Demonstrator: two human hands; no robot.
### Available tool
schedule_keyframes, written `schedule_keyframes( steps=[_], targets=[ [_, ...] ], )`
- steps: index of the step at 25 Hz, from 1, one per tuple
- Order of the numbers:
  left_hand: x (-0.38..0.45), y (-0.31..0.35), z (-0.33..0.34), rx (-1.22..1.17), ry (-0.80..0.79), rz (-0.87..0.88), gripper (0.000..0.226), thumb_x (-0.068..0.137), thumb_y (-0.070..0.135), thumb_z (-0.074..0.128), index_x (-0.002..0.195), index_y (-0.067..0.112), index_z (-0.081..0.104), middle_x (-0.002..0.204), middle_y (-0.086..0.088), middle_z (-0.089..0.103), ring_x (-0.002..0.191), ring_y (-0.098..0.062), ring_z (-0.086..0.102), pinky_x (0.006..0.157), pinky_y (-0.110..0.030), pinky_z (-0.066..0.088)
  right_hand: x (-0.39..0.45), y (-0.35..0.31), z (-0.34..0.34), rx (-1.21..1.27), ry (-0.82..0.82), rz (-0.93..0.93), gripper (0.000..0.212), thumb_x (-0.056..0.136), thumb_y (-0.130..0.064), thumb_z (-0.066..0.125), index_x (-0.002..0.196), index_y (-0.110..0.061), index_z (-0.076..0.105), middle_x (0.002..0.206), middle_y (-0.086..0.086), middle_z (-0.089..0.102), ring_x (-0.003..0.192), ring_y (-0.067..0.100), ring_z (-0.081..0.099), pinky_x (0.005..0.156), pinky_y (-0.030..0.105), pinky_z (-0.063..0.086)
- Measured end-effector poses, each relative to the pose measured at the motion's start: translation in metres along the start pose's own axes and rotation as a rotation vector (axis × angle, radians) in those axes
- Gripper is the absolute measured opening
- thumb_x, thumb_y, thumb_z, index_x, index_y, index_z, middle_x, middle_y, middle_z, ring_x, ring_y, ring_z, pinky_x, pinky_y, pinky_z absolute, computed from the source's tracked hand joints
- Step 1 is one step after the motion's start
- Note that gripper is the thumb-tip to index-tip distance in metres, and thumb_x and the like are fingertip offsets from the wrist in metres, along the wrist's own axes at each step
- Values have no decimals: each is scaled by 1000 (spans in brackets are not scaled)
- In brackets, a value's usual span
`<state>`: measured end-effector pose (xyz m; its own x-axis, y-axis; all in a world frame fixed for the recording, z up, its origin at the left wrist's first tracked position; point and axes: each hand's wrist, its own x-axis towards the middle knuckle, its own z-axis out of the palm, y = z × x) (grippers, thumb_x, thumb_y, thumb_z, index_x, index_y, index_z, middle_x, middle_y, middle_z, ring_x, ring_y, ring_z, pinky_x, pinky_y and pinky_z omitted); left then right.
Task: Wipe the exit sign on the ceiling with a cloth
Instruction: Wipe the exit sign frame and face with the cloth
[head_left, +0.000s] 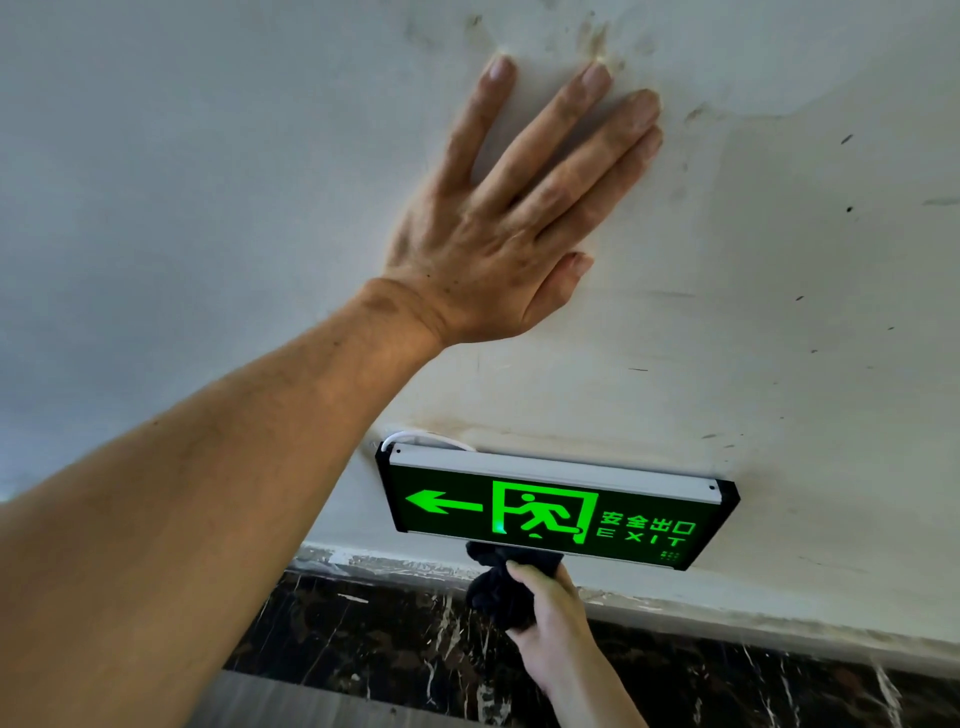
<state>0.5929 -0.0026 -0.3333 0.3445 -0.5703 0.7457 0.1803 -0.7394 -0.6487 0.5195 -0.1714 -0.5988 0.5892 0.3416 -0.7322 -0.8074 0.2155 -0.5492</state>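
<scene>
The exit sign (556, 512) hangs from the white ceiling, with a black frame, a silver top rail and a glowing green arrow, running figure and EXIT lettering. My right hand (548, 608) is below the sign's lower edge, shut on a bunched black cloth (493, 582) whose top touches the sign's bottom edge. My left hand (514, 213) lies flat on the ceiling above the sign, fingers spread, holding nothing.
The ceiling (779, 312) is stained and marked with dark specks. A white cable (431, 439) loops out behind the sign's left end. Dark marble wall cladding (363, 639) runs below the ceiling's edge.
</scene>
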Motion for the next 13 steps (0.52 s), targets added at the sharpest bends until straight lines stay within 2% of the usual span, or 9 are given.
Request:
schedule_keyframes(
  steps=[3, 6, 9, 13],
  targets=[
    [0, -1, 0, -14, -7, 2, 66, 94, 37, 43, 153, 8, 33, 155, -7, 32, 143, -34, 33, 120, -61, 12, 1, 11, 19, -35, -42, 40, 30, 81, 5, 65, 105, -13, 65, 103, 19, 68, 100, 39, 59, 99, 59, 41],
    [1, 0, 0, -46, 0, -8, 62, 96, 35, 42, 151, 8, 38, 153, -7, 35, 142, -35, 36, 121, -60, 10, 1, 23, 39, -62, -71, 78, 29, 81, 5, 65, 102, -15, 65, 99, 18, 68, 93, 36, 61, 97, 59, 42],
    [2, 1, 1, -47, -4, -13, 63, 94, 36, 45, 150, 8, 40, 152, -8, 40, 141, -35, 37, 121, -60, 10, 3, 31, 54, -87, -86, 96, 28, 81, 6, 65, 99, -16, 65, 95, 18, 68, 85, 34, 61, 92, 55, 45],
    [2, 1, -1, -43, -16, -18, 69, 88, 37, 52, 149, 8, 41, 151, -8, 44, 141, -34, 38, 120, -60, 12, 4, 37, 67, -118, -112, 131, 28, 81, 6, 64, 100, -16, 64, 97, 19, 68, 88, 35, 61, 80, 47, 47]
  ],
)
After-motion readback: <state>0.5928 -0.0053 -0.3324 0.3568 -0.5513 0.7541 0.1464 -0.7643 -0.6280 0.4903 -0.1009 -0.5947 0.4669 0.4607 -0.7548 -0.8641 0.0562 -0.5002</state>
